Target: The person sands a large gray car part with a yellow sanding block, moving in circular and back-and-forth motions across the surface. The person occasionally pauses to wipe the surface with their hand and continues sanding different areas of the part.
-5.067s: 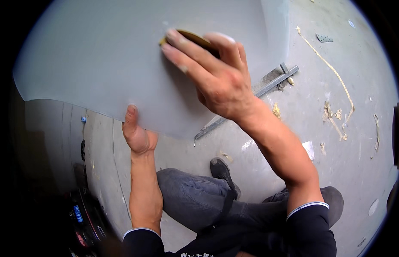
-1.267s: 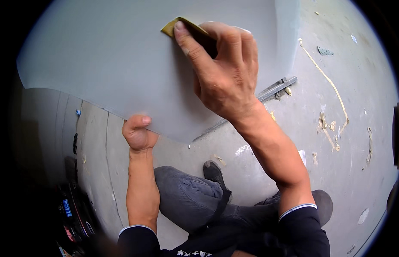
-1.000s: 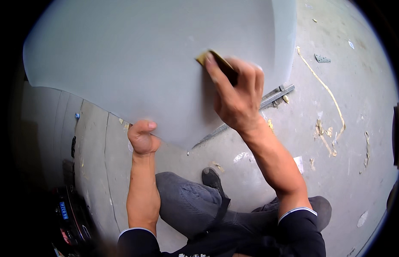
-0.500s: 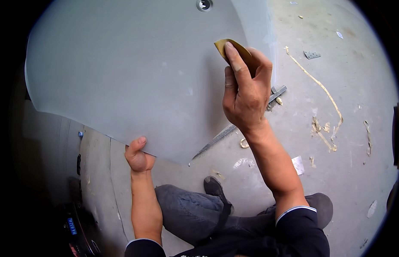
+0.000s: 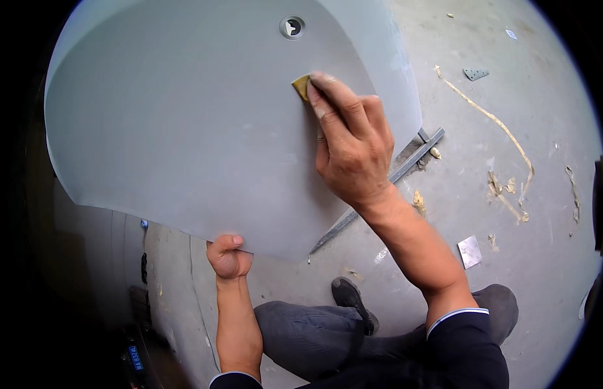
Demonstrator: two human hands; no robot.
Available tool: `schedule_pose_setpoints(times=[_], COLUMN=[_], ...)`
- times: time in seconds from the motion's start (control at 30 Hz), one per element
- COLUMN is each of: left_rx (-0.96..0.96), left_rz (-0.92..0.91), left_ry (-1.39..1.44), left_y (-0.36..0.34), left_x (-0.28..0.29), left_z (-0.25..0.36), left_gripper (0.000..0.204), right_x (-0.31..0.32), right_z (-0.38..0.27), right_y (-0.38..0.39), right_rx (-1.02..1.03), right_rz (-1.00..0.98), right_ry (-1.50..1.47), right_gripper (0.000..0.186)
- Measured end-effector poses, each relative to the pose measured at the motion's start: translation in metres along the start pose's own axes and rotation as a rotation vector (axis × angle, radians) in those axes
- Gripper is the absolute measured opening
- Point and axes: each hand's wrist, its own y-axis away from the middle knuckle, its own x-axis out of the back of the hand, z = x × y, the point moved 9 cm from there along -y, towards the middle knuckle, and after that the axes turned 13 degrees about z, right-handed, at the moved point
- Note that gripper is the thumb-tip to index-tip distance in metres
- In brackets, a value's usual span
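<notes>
A large grey car body panel [image 5: 185, 136], smooth and matt, fills the upper left of the head view. It has a round recess [image 5: 291, 28] with a dark opening near its top. My left hand [image 5: 230, 257] grips the panel's near edge, thumb on top and the other fingers hidden underneath. Over the panel's right part, my right hand [image 5: 354, 146] pinches a piece of yellowish sandpaper [image 5: 301, 88]. Only one corner of the sandpaper shows beyond the fingertips, which seem to rest on the grey surface.
A metal stand bar [image 5: 343, 223] runs beneath the panel's right corner. On the concrete floor to the right lie a strip of masking tape [image 5: 492, 117], a pale paper square [image 5: 469, 252] and a perforated grey piece [image 5: 475, 74]. A vehicle's dark end [image 5: 152, 353] stands at lower left.
My right hand has moved left across the panel, and the sandpaper, which was bent up and more visible, now mostly lies under the fingers. The left hand keeps its hold; the whole view has shifted.
</notes>
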Motion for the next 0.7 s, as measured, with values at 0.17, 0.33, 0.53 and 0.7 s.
schedule_pose_setpoints(times=[0.17,0.33,0.53,0.7], left_rx=[-0.003,-0.038,-0.082,0.041], left_rz=[-0.200,-0.373,-0.536,-0.622], left_ry=[-0.062,-0.078,-0.142,-0.107], left_y=[-0.006,-0.026,-0.022,-0.023], left_x=[-0.006,-0.012,-0.032,-0.048], left_z=[0.021,0.045,0.038,0.033], left_gripper=[0.078,0.082,0.084,0.076], right_x=[0.004,-0.001,-0.005,0.000], right_z=[0.018,0.004,-0.021,-0.038], right_y=[-0.026,-0.031,-0.023,-0.003], right_rx=[-0.116,-0.351,-0.513,-0.440], right_rz=[-0.024,-0.364,-0.452,-0.450], right_ry=[-0.057,-0.008,-0.032,0.098], right_gripper=[0.046,0.061,0.082,0.088])
